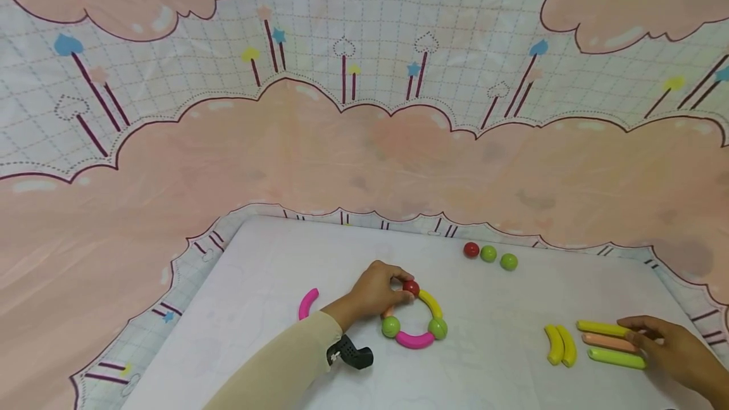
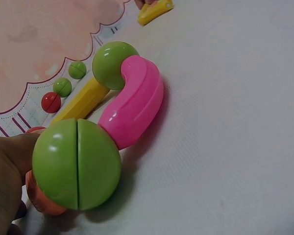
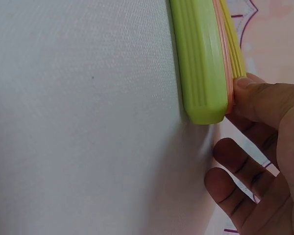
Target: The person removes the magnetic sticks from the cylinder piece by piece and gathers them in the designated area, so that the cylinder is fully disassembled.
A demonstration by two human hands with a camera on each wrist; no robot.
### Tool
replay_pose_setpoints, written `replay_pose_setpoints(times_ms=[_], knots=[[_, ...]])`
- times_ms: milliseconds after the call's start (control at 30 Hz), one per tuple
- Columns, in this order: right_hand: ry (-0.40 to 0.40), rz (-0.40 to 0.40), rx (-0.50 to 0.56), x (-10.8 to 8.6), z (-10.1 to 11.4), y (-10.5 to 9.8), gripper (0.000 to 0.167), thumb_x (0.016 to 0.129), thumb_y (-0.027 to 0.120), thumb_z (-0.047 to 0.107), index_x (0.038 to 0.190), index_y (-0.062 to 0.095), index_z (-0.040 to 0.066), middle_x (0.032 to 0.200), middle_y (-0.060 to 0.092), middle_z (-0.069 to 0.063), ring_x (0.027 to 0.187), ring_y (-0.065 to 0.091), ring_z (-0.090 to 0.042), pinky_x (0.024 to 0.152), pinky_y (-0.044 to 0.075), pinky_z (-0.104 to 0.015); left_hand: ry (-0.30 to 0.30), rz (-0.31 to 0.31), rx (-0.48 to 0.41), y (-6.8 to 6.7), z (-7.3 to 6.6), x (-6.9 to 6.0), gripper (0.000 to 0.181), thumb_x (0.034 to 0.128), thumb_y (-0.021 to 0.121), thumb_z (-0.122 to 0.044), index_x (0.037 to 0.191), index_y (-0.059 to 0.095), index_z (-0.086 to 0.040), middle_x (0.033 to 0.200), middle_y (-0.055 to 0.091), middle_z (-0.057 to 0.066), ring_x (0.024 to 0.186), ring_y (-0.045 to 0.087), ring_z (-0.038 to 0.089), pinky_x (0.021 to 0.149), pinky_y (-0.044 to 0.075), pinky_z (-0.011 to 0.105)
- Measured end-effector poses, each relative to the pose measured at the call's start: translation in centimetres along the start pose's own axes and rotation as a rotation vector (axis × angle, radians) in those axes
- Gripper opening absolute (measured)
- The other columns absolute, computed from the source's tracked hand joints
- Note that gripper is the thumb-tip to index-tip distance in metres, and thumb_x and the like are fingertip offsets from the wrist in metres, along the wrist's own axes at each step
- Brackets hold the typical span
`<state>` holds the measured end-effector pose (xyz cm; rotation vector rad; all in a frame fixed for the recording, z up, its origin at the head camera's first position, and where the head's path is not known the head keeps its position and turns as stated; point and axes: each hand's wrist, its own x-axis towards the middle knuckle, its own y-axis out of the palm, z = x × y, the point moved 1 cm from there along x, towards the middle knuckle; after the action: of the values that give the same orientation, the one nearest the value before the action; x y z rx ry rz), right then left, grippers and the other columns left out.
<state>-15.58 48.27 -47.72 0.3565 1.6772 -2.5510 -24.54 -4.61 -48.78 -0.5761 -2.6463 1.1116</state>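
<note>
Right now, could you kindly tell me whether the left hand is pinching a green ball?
No, the left hand pinches a red ball.

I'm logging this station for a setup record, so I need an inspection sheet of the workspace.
Surface: white table; a dark speck.
Job's things: ring of balls and curved pieces, partly behind the left hand; loose, three balls, two yellow curves, a pink curve, three sticks.
Clutter: nothing seen.
Hands: left hand pinches the ring's red ball; right hand pinches the yellow stick near its end.
Cables: nothing seen.
Surroundings: cloud-patterned backdrop behind the table.
</note>
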Motion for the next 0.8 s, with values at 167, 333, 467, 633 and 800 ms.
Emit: replay_pose_setpoints(times_ms=[167, 333, 467, 633, 800], knots=[[0.031, -0.010, 0.031, 0.2, -0.3, -0.1, 0.028, 0.100, 0.062, 0.014, 0.117, 0.066, -0.008, 0.107, 0.066, -0.025, 0.090, 0.060, -0.032, 0.067, 0.053, -0.044, 0.002, -0.007, -0.007, -0.1, -0.1, 0.0, 0.035, 0.0855, 0.086, -0.030, 0.117, 0.078, -0.019, 0.103, 0.071, -0.018, 0.104, 0.051, 0.012, 0.093, 0.044, 0.034], [0.097, -0.045, 0.068, 0.4, 0.0, 0.2, 0.028, 0.100, 0.057, 0.010, 0.117, 0.063, -0.011, 0.104, 0.066, -0.024, 0.089, 0.061, -0.032, 0.067, 0.053, -0.044, 0.007, -0.013, -0.009, 0.0, 0.1, 0.1, 0.035, 0.0853, 0.086, -0.031, 0.117, 0.078, -0.019, 0.103, 0.071, -0.017, 0.103, 0.051, 0.012, 0.093, 0.044, 0.033], [0.141, -0.110, 0.080, 0.5, 1.0, 0.6, 0.027, 0.099, 0.054, 0.007, 0.116, 0.062, -0.012, 0.099, 0.065, -0.023, 0.086, 0.059, -0.031, 0.061, 0.051, -0.038, 0.012, -0.014, -0.005, 0.1, 0.1, 0.1, 0.035, 0.0857, 0.085, -0.031, 0.118, 0.078, -0.019, 0.104, 0.071, -0.017, 0.103, 0.051, 0.012, 0.093, 0.044, 0.033], [0.078, -0.173, 0.052, 0.3, 3.6, 0.3, 0.029, 0.101, 0.053, 0.013, 0.117, 0.064, -0.008, 0.103, 0.064, -0.026, 0.090, 0.059, -0.037, 0.064, 0.049, -0.045, 0.013, -0.009, -0.013, 0.1, 0.1, 0.0, 0.036, 0.0863, 0.085, -0.031, 0.119, 0.077, -0.019, 0.106, 0.072, -0.016, 0.106, 0.052, 0.014, 0.096, 0.043, 0.035], [-0.090, -0.242, 0.046, 0.5, 7.4, 0.2, 0.031, 0.103, 0.053, 0.019, 0.119, 0.067, -0.003, 0.109, 0.068, -0.024, 0.085, 0.061, -0.033, 0.062, 0.048, -0.040, 0.015, -0.011, -0.022, 0.0, 0.2, -0.2, 0.036, 0.0865, 0.085, -0.031, 0.119, 0.077, -0.019, 0.105, 0.072, -0.015, 0.106, 0.052, 0.014, 0.097, 0.043, 0.036]])
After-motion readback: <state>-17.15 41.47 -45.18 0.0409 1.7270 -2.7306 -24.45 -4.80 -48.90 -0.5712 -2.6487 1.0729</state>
